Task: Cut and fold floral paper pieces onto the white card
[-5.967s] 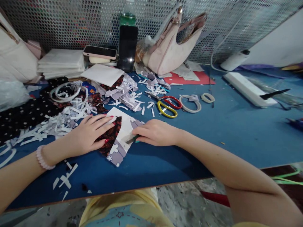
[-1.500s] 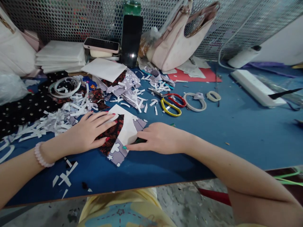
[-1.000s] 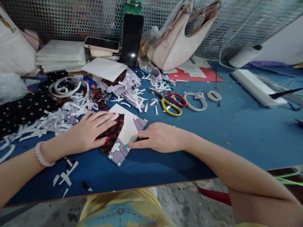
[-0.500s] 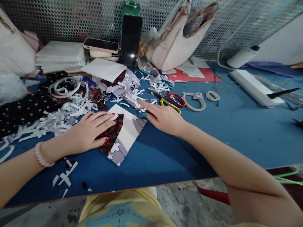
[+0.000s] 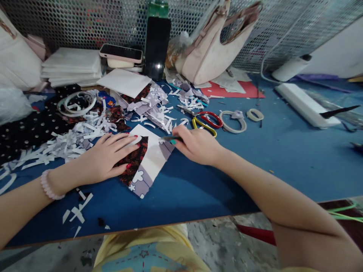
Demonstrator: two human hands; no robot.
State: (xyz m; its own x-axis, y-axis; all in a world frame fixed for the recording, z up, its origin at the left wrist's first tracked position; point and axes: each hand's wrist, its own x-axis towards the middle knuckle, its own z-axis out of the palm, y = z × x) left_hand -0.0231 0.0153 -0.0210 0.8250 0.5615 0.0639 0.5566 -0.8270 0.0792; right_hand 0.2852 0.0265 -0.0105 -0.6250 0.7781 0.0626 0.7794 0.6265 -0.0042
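Note:
My left hand lies flat with fingers spread, pressing on a small piece of white sheet with lilac flower-print fabric at its edges. A dark red-and-black floral patch on that piece is partly covered by my fingers. At the piece's right corner, my right hand is closed around a slim dark tool with a narrow tip; most of it is hidden in the fingers. The tip reaches the lilac-printed edge. Just behind the right hand lie scissors with red and yellow handles.
White paper strips and fabric scraps heap at the left and back. Tape rolls sit on the blue table. Behind are a phone, stacked white sheets, a pale handbag and a white bar.
My right index finger has curled in from its outstretched position, closing on the dark tool, whose tip now shows over the piece's corner. My left hand stays in place.

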